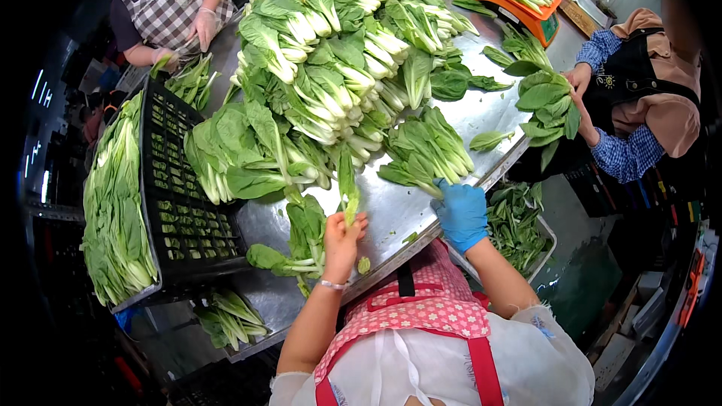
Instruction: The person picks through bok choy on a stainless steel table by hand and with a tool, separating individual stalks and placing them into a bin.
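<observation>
Between the bare fingers of my left hand (342, 238) is a slim leafy stalk (348, 186), pointing away from me over the metal table (389, 211). My right hand (462, 215), in a blue glove, is closed around the stem end of a leafy green (418, 172) at the table's near edge. Just beyond it lies a bunch of leafy greens (443, 144) with pale stems. Loose leaves (307, 231) lie left of my left hand, and a small cut piece (364, 264) sits to its right. A large heap of bok choy-like greens (338, 67) covers the table ahead.
A black plastic crate (186, 180) packed with greens stands at the left. An orange scale (519, 11) holds greens at the back right. One co-worker (620, 79) holds greens at right; another (180, 17) works at far left. Below the table edge sits a leaf-filled bin (544, 270).
</observation>
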Tool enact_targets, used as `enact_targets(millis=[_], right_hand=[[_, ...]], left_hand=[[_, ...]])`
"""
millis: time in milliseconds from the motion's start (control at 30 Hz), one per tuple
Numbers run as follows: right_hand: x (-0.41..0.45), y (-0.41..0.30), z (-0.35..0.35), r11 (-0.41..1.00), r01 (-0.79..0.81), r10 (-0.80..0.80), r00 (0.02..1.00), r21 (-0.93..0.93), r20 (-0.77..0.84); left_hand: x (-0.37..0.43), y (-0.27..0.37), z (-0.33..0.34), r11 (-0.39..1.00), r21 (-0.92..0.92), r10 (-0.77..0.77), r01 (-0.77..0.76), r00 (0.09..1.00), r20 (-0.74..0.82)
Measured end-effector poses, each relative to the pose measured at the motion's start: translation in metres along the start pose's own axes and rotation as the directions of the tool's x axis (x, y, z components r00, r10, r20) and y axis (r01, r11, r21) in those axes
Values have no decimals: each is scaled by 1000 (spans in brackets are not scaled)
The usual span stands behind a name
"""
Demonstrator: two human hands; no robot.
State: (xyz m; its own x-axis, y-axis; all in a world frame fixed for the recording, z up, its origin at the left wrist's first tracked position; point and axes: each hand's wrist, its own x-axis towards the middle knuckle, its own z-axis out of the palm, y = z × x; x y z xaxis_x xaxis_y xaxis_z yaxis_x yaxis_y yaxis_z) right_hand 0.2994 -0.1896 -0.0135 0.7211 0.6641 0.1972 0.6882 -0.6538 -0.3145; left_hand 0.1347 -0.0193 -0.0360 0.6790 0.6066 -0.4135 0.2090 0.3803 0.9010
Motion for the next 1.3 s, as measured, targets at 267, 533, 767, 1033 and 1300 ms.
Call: enact_targets(millis=[267,533,767,1033,1300], right_hand=[[4,-4,9,788,-374,212,910,488,357],[-4,-44,16,244,-555,98,830,795,549],[-10,-72,22,58,-652,-18,757,756,653],[-31,-95,22,272,-477,-35,863,836,503],[-40,-104,22,-64,-514,98,850,855,518]], left_hand=[[-52,16,-22,958,-285,27,-39,999,-46],[-64,27,-24,830,-557,60,18,991,121],[-67,32,-26,683,-727,43,65,991,129],[-57,15,-8,921,-364,-133,135,991,31],[-53,16,-6,747,-649,-130,145,989,72]])
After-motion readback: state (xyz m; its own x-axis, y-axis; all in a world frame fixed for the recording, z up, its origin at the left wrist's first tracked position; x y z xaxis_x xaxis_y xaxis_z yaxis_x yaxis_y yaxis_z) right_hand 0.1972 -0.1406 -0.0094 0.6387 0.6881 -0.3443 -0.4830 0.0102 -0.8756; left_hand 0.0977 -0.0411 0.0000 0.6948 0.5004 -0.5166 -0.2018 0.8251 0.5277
